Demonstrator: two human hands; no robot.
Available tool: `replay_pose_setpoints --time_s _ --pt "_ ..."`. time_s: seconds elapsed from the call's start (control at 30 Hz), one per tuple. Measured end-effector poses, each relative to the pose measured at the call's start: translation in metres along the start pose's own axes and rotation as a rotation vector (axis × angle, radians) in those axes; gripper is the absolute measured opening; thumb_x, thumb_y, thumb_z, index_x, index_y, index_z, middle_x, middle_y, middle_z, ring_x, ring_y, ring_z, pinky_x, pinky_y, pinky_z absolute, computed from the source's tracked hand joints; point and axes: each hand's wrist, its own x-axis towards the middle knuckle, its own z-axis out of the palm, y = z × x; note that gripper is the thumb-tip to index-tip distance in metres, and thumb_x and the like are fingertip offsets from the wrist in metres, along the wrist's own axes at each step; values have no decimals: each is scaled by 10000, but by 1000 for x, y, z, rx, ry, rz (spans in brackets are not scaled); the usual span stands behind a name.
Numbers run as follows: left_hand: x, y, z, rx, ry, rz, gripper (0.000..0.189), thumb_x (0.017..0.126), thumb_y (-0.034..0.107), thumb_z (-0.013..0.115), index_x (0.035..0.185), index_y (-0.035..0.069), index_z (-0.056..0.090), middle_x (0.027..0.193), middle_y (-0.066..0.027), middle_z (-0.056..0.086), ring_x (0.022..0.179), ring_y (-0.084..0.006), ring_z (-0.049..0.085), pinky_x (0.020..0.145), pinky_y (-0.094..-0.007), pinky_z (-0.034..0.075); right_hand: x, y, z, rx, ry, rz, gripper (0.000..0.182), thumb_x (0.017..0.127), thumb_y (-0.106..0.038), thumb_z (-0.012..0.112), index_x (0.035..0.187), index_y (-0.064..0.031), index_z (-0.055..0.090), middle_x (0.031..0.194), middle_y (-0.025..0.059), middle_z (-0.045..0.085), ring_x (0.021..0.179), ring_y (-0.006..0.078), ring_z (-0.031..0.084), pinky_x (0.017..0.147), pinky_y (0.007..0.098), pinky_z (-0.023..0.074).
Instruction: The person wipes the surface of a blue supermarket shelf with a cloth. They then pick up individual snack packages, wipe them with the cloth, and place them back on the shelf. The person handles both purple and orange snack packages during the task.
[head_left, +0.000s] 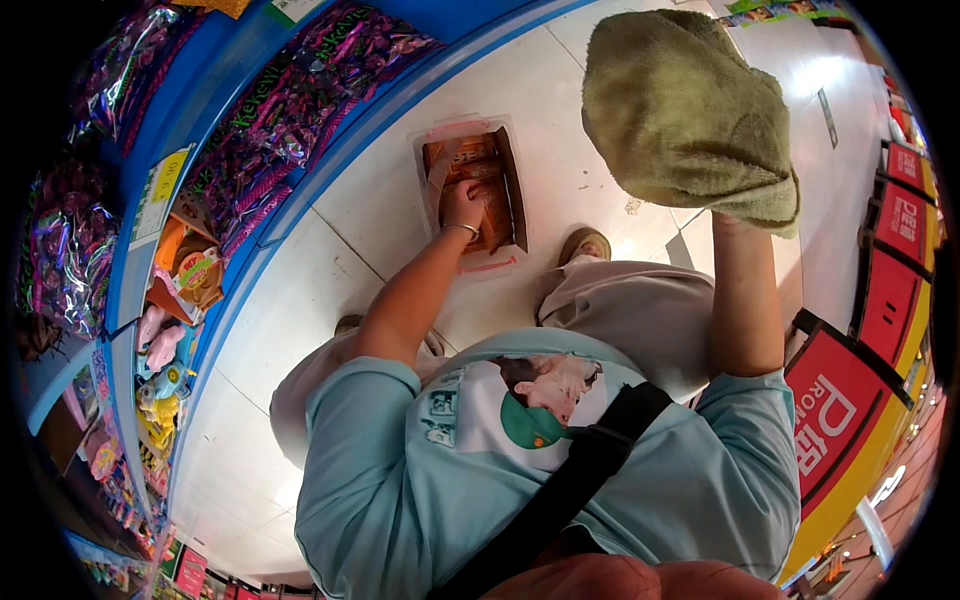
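My left hand (466, 204) reaches down into a clear plastic tub (516, 150) on the floor, its fingers curled against brown packets (491, 176). Whether one of them is gripped cannot be told. A bracelet circles that wrist. Raised on the other side, my right hand (729, 223) has an olive-green towel (675, 112) draped over it. The cloth hides nearly all of that hand, and only its base and the forearm show.
Blue shelving (300, 202) curves along the left, with shiny purple packs (262, 112), boxed toys (169, 360) and a price tag (159, 195). Red promotion panels (840, 405) line the right. Pale floor tiles (360, 202) carry small scraps (632, 205). My shoe (585, 244) is near the tub.
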Motion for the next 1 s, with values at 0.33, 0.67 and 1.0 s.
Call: replay_pose_setpoints --time_s 0.33,0.67,1.0 --pt "7 -5 3 225 13 83 429 593 161 705 986 105 539 947 -170 548 864 -323 531 778 -374 425 1 2 0 -15 10 2 337 718 -177 591 1035 -79 532 939 44 549 816 149 503 765 272 421" --pt "38 161 -158 -928 -706 150 283 767 -12 537 1041 7 465 930 -80 559 834 -165 559 718 -274 470 13 18 39 -109 -109 77 321 693 -131 615 1004 -79 555 883 22 572 758 122 513 742 245 425" --pt "6 220 -188 -1364 -450 320 182 788 49 541 968 30 516 931 -85 573 836 -172 556 743 -314 463 -10 30 103 -975 -455 -142 262 633 -137 673 858 -45 576 801 38 563 714 112 512 674 253 432"
